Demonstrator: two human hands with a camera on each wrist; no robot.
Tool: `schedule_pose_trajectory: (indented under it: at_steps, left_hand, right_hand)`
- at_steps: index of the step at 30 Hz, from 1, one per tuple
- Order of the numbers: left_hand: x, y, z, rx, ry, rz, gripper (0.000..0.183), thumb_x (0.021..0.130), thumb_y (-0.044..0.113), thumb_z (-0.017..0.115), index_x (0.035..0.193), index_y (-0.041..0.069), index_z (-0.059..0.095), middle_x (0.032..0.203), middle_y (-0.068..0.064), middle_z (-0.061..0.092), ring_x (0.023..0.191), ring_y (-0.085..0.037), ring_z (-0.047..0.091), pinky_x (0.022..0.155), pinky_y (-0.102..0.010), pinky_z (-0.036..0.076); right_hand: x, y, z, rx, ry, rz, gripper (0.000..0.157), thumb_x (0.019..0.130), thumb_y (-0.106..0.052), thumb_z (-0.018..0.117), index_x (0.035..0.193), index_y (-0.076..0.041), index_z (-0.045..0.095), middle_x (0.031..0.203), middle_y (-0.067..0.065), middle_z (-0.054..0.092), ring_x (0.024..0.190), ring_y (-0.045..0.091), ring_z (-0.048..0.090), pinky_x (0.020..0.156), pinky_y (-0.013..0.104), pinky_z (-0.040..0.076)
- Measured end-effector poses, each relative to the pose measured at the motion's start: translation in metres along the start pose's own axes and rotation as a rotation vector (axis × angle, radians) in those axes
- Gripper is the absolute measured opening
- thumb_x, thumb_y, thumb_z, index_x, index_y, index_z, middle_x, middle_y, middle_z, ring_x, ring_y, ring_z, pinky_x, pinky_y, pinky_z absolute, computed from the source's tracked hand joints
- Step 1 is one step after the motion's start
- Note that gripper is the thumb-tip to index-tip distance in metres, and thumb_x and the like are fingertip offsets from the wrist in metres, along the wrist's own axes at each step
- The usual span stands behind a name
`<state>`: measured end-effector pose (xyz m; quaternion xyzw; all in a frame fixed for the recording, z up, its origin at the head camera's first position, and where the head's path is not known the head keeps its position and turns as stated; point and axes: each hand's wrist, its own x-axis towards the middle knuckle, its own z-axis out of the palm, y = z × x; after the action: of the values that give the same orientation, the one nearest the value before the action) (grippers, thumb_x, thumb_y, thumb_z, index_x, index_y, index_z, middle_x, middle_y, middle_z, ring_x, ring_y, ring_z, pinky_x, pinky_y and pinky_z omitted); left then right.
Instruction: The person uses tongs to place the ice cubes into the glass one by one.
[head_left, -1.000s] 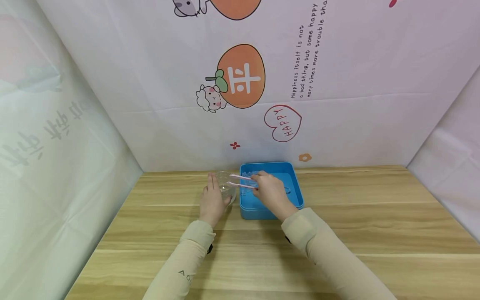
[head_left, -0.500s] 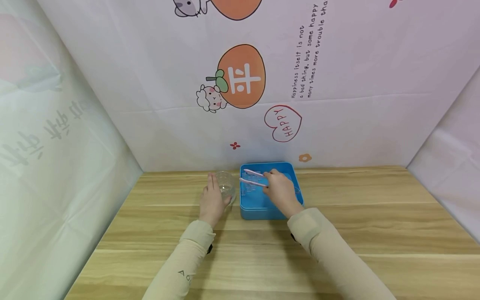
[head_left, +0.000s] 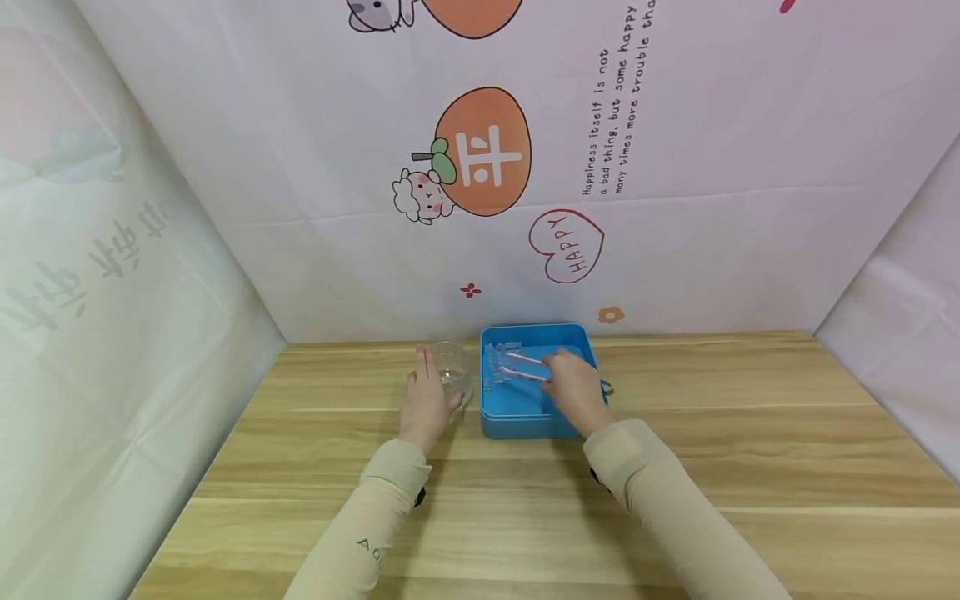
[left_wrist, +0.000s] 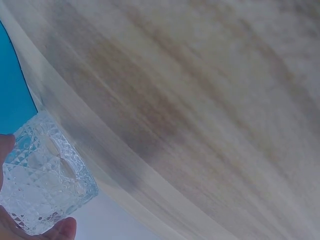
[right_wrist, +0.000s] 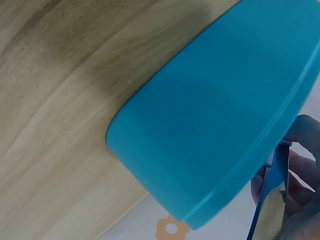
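Note:
My left hand (head_left: 425,404) holds a clear glass (head_left: 456,375) on the table, left of a blue box. Diamond-patterned cut sides show on the glass (left_wrist: 50,175) in the left wrist view, with fingertips at opposite sides. My right hand (head_left: 576,390) grips metal tongs (head_left: 527,360) with pinkish-white arms. The tongs' arms stand apart and reach down into the blue box (head_left: 525,427), at a cluster of small clear pieces (head_left: 495,360) like ice cubes. Whether a piece lies between the tips is too small to tell. In the right wrist view, fingers pinch the tongs (right_wrist: 270,200) beyond the box's rim.
The box and glass stand near the back of a wood-grain table (head_left: 495,525). Behind rises a printed white cloth (head_left: 337,267), and more cloth hangs at both sides. Bare tabletop lies in front of the hands and to the right.
The tongs have moved right from over the glass and down into the box, at the clear pieces. My left hand and the glass have stayed in place.

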<state>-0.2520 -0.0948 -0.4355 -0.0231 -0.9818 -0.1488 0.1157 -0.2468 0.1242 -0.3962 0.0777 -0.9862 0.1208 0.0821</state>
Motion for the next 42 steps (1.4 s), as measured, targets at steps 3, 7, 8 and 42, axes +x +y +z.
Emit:
schedule_pose_trajectory:
  at_steps: [3,7,8,42]
  left_hand:
    - [0.0,0.0,0.001,-0.001,-0.01,-0.005,0.094,0.085,0.038,0.07,0.15,-0.005,0.018,0.158,-0.021,0.02,0.12,-0.037,0.053,0.101,-0.045,0.047]
    - [0.001,0.0,0.001,0.003,-0.018,-0.008,0.095,0.086,0.039,0.069,0.15,-0.005,0.015,0.158,-0.02,0.019,0.121,-0.037,0.052,0.103,-0.045,0.046]
    - [0.001,0.001,0.001,0.001,-0.019,-0.01,0.095,0.086,0.039,0.069,0.15,-0.005,0.015,0.158,-0.02,0.019,0.121,-0.037,0.052,0.103,-0.045,0.046]
    - [0.0,-0.002,0.001,0.006,-0.014,-0.019,0.095,0.085,0.04,0.069,0.15,-0.005,0.016,0.158,-0.019,0.019,0.121,-0.037,0.053,0.102,-0.044,0.047]
  right_hand:
    - [0.0,0.001,0.002,0.001,-0.026,0.007,0.032,0.081,-0.014,0.075,0.111,-0.004,0.07,0.103,0.013,0.069,0.088,0.025,0.066,0.071,0.037,0.058]
    - [0.0,0.002,0.005,0.01,-0.056,0.03,0.033,0.081,-0.013,0.074,0.113,-0.003,0.07,0.108,0.015,0.069,0.094,0.027,0.067,0.075,0.038,0.058]
    - [0.001,0.003,0.006,0.013,-0.063,0.038,0.034,0.082,-0.012,0.074,0.114,-0.003,0.069,0.109,0.015,0.069,0.095,0.027,0.067,0.076,0.039,0.058]
    - [0.0,-0.002,0.013,0.002,-0.1,0.022,0.03,0.082,-0.011,0.074,0.11,-0.002,0.071,0.106,0.013,0.07,0.094,0.027,0.067,0.079,0.041,0.058]
